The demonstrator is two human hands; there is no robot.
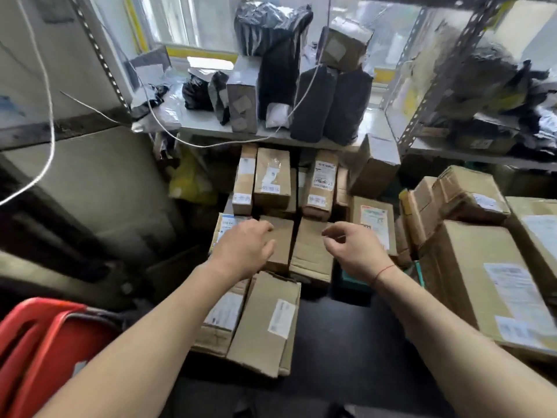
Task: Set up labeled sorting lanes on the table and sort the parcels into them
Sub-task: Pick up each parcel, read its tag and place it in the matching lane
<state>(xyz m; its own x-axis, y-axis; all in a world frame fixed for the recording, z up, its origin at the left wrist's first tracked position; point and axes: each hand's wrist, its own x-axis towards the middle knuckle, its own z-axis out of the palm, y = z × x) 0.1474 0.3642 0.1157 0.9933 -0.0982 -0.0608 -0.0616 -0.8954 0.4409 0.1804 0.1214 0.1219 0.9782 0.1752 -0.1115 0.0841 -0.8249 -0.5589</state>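
Two hands, left grip and right grip loosely curled, empty, over cardboard parcels at twelve o'clock.

Both bare arms reach forward, left grip and right grip loosely curled, holding nothing.

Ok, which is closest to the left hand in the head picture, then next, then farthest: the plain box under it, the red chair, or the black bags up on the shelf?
From the left hand:
1. Plain box, right beneath its fingers, middle of the pile.
2. Red chair, down at the lower left.
3. Black bags, standing up on the shelf at the back.
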